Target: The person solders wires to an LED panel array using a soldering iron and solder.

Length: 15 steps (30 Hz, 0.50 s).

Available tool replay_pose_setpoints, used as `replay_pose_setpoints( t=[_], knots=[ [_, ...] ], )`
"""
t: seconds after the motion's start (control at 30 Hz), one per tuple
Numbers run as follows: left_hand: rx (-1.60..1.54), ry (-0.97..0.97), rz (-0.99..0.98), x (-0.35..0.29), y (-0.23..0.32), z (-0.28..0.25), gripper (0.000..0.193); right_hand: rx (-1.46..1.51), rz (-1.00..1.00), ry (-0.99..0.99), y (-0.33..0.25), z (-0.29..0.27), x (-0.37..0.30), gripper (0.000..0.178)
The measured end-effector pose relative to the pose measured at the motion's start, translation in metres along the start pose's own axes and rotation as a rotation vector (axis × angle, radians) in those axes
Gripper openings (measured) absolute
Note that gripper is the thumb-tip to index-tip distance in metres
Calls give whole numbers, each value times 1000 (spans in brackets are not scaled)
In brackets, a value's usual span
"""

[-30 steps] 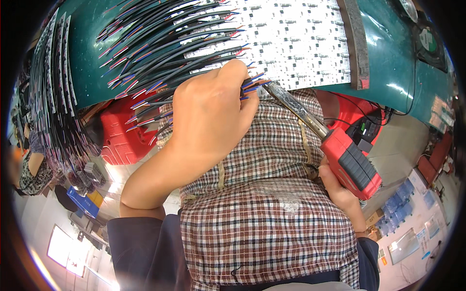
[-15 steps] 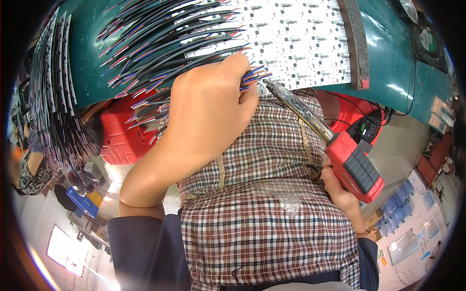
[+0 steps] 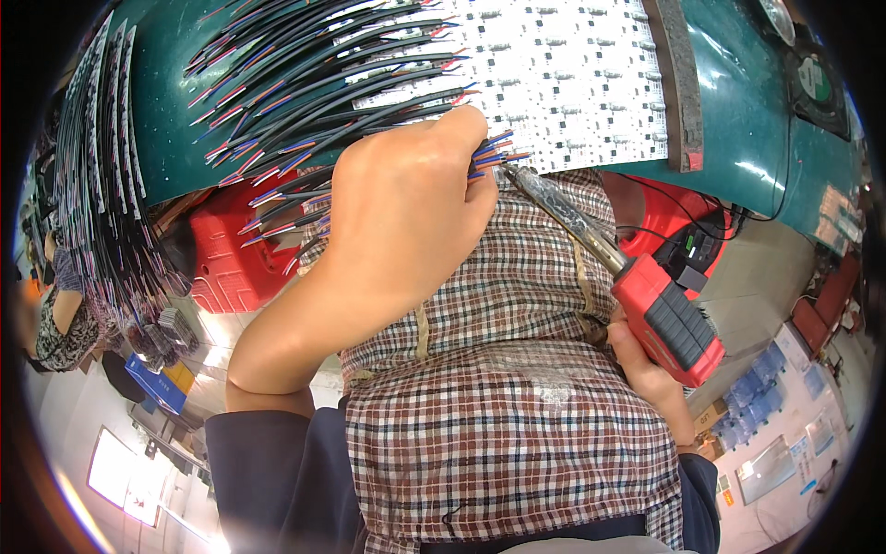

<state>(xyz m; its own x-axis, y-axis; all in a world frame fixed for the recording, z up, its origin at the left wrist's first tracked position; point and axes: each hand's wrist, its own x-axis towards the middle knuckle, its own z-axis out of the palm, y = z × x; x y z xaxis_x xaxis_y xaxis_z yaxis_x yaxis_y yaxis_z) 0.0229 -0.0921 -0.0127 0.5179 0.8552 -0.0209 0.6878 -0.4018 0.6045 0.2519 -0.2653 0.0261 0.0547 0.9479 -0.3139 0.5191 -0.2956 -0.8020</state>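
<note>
My left hand point(image 3: 406, 198) is closed around several black cables at the near edge of the green bench. Their thin wire ends point(image 3: 498, 157), blue, red and white, stick out past my thumb and fingertips. In my right hand point(image 3: 641, 360) is a red and black gun-shaped soldering iron point(image 3: 666, 319), its barrel slanting up to the left. The worn tip sits right by the wire ends; whether it touches them I cannot tell. Beyond my left hand lies a row of black cables point(image 3: 323, 78), across the left edge of a white circuit board panel point(image 3: 572, 83).
A dark bar point(image 3: 680, 88) runs along the panel's right edge on the green bench point(image 3: 738, 120). At the far right is a small fan point(image 3: 817, 78). More cabled strips point(image 3: 101, 175) hang at the left. Red stools point(image 3: 231, 254) stand below the bench.
My left hand has shifted slightly right with the cables. The soldering iron's tip has dropped a little toward me, and its handle has moved slightly left.
</note>
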Motion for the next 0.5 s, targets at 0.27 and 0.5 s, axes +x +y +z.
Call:
replay_pose_setpoints(
  t=[0.27,0.5],
  knots=[
    [-30,4,18,4,-2,-3,16,-79,59,89,8,-5,-14,28],
    [-113,-130,23,7,-10,-12,10,37,0,49,19,-5,-11,6]
  ],
)
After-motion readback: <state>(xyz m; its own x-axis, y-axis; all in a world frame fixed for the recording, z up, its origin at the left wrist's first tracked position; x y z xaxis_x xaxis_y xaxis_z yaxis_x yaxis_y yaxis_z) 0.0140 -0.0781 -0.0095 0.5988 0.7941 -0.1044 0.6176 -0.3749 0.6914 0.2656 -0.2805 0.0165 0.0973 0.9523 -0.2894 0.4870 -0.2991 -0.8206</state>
